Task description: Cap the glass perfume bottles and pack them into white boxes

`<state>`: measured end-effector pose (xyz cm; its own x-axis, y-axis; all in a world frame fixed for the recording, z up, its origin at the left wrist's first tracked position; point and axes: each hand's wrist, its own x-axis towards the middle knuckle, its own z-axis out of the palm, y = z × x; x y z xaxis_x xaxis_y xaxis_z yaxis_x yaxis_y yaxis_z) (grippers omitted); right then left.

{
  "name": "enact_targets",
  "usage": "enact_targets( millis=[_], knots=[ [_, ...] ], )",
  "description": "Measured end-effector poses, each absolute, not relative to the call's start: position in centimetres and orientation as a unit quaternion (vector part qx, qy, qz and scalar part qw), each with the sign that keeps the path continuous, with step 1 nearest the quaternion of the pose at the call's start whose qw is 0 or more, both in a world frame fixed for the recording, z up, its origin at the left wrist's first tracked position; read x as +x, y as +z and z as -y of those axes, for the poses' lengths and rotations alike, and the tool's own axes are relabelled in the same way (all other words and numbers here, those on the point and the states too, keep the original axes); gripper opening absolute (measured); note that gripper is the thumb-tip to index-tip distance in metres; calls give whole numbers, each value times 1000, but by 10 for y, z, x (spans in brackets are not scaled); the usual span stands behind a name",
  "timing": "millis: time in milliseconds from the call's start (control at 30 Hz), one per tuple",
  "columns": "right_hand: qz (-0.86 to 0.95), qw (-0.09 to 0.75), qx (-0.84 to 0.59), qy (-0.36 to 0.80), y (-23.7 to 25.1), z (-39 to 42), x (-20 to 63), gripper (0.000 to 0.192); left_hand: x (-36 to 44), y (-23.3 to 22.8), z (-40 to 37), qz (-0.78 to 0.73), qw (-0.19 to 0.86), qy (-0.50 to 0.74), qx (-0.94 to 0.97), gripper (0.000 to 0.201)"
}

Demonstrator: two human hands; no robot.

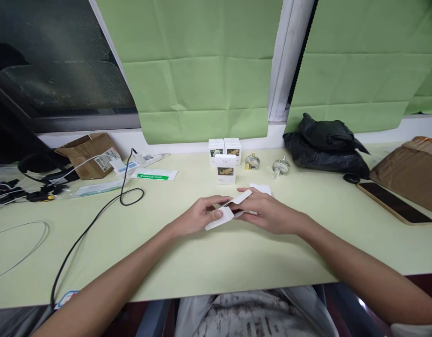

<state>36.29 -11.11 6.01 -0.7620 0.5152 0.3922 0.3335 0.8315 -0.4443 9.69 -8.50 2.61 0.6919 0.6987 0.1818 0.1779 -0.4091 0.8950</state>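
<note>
Pale green desk, both hands pinching flat white carton, long axis left-right

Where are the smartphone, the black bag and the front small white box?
smartphone (394, 203), head view, middle of its dark screen.
black bag (324, 147), head view, its crumpled middle.
front small white box (226, 169), head view, its front face.

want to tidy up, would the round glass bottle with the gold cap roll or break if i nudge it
The gold-capped bottle looks round-bodied, so it may well roll on the table. It appears to be clear glass, so probably fragile. It seems small, likely light.
</note>
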Motion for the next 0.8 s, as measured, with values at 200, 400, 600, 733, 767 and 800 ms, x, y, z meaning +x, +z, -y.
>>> enact_targets(
  millis=[200, 400, 600, 733, 767, 800],
  knots=[
    [890, 366, -235, 133, 57, 105, 364, 28, 95, 20, 87, -310, 431, 281, 799, 72],
    [884, 395, -246, 33, 49, 102, 357, 33, 105, 23, 95, -344, 342, 346, 803, 60],
    [855, 448, -259, -23, 43, 98, 355, 40, 104, 20, 92, -390, 260, 404, 785, 37],
    [835, 461, -299, 6, 39, 95, 357, 36, 94, 18, 79, -413, 267, 421, 763, 39],
    [835, 458, -303, 17, 38, 95, 357, 34, 91, 19, 76, -416, 265, 430, 756, 40],
    [837, 453, -307, 26, 37, 94, 358, 31, 88, 20, 72, -421, 265, 441, 747, 40]
  ],
)
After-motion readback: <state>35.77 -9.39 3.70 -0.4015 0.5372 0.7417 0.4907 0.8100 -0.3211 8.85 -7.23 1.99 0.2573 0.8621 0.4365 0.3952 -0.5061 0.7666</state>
